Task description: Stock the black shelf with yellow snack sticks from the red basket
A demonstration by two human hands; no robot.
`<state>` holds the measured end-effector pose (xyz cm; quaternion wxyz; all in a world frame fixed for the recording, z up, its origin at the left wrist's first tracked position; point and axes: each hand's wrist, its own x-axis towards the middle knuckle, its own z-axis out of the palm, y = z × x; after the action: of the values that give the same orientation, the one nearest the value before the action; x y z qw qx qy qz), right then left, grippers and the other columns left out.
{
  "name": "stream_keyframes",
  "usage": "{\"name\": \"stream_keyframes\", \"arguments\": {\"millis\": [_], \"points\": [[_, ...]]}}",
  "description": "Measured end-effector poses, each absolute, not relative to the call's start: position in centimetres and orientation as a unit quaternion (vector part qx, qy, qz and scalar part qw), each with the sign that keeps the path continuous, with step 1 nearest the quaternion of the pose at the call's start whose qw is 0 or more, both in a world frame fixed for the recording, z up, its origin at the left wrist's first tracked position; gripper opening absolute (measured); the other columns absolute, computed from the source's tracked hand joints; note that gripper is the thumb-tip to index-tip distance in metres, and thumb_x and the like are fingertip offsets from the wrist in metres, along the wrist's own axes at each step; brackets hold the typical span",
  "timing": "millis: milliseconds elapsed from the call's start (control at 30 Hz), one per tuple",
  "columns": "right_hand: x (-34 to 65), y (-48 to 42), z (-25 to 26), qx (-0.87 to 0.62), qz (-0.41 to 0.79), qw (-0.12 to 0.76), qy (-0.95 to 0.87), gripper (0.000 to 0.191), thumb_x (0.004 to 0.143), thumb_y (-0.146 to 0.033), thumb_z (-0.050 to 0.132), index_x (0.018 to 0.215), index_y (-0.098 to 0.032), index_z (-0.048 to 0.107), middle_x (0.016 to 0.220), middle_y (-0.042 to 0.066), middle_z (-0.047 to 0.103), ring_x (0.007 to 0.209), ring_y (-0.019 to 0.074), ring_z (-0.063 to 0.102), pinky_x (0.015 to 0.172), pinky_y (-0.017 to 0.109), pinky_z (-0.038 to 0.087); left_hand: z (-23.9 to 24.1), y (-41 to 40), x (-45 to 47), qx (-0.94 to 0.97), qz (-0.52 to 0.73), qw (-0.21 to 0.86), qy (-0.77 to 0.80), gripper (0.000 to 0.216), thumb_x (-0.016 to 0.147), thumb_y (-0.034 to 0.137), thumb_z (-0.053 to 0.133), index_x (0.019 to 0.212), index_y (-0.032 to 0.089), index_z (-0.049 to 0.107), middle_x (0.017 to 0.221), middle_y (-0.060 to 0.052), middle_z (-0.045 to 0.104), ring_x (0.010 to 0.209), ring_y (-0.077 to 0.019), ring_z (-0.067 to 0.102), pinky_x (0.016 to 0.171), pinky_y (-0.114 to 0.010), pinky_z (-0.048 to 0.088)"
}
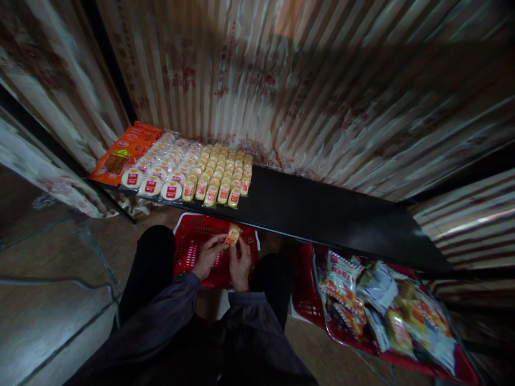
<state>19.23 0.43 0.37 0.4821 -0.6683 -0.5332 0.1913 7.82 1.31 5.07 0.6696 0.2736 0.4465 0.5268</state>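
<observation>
Between my hands is a small yellow wrapped snack cake (232, 236) with a red and white label. My left hand (209, 254) pinches its left side, while the fingers of my right hand (240, 264) close on its right side. Both hands are over a red plastic basket (185, 225) that stands between my knees. Beyond it, rows of similar yellow snack cakes (217, 177) line the black shelf (322, 206). Round white wrapped cakes (151, 185) lie left of those rows, and orange packets (124, 150) sit at the shelf's left end.
A second red basket (330, 333) on the right holds several snack bags (341, 276). Patterned curtains (249, 80) hang behind the shelf and at both sides. Dark metal poles (110, 59) frame the shelf. A grey cable (60, 281) runs along the tiled floor (52, 321) at left.
</observation>
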Motion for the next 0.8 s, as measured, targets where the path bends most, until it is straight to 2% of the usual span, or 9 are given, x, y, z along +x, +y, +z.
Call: {"name": "stream_keyframes", "arguments": {"millis": [300, 567, 800], "points": [[20.6, 2.7, 2.8, -0.661, 0.190, 0.506, -0.521, 0.049, 0.087, -0.050, 0.047, 0.117, -0.015, 0.063, 0.107, 0.014, 0.065, 0.099, 0.0233, 0.061, 0.090, 0.039, 0.048, 5.3, 3.8, 9.1, 0.361, 0.544, 0.614, 0.444, 0.034, 0.066, 0.021, 0.066, 0.100, 0.018, 0.073, 0.103, -0.007, 0.071, 0.099, -0.0201, 0.062, 0.093, -0.033, 0.046], [22.1, 5.6, 4.7, -0.665, 0.202, 0.508, -0.510, 0.049, 0.085, -0.049, 0.048, 0.117, -0.015, 0.063, 0.105, 0.012, 0.065, 0.095, 0.0228, 0.061, 0.090, 0.039, 0.048, 7.7, 6.2, 10.9, 0.412, 0.539, 0.535, 0.504, 0.026, 0.072, 0.013, 0.062, 0.093, 0.019, 0.074, 0.098, -0.005, 0.072, 0.094, -0.0190, 0.062, 0.091, -0.031, 0.048], [22.9, 7.9, 5.6, -0.658, 0.208, 0.510, -0.514, 0.046, 0.084, -0.045, 0.050, 0.114, -0.013, 0.065, 0.102, 0.012, 0.064, 0.095, 0.0224, 0.061, 0.090, 0.038, 0.048, 8.4, 8.1, 11.6, 0.477, 0.510, 0.468, 0.542, 0.029, 0.073, 0.010, 0.057, 0.095, 0.020, 0.073, 0.099, -0.006, 0.072, 0.094, -0.0210, 0.062, 0.092, -0.035, 0.047]]}}
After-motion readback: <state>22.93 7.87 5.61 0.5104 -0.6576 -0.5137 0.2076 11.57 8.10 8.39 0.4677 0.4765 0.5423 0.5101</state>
